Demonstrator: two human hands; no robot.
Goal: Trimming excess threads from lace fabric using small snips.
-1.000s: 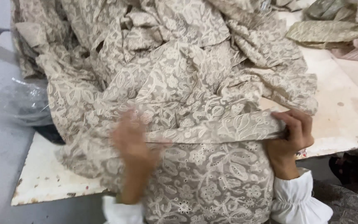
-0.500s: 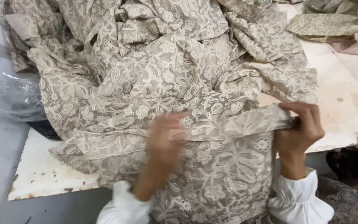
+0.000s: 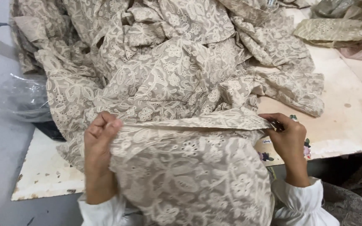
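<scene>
A large beige cloth with white floral embroidery (image 3: 177, 79) lies heaped over a white board table (image 3: 348, 121) and hangs down toward me. My left hand (image 3: 99, 144) pinches the left end of a folded edge of this cloth. My right hand (image 3: 288, 136) grips the right end of the same fold, which stretches level between the two hands. Below the fold the cloth drapes over my lap. Both wrists wear white gathered cuffs.
A crumpled clear plastic bag (image 3: 15, 96) lies on the grey floor at the left. More pale embroidered fabric (image 3: 340, 29) is piled at the table's far right. A small flower-printed scrap (image 3: 304, 148) peeks out beside my right hand. The table's chipped front edge (image 3: 42, 190) sits close.
My left hand has slid left along the folded edge, from the middle to its left end, so the fold is longer. The right hand kept its grip and barely moved.
</scene>
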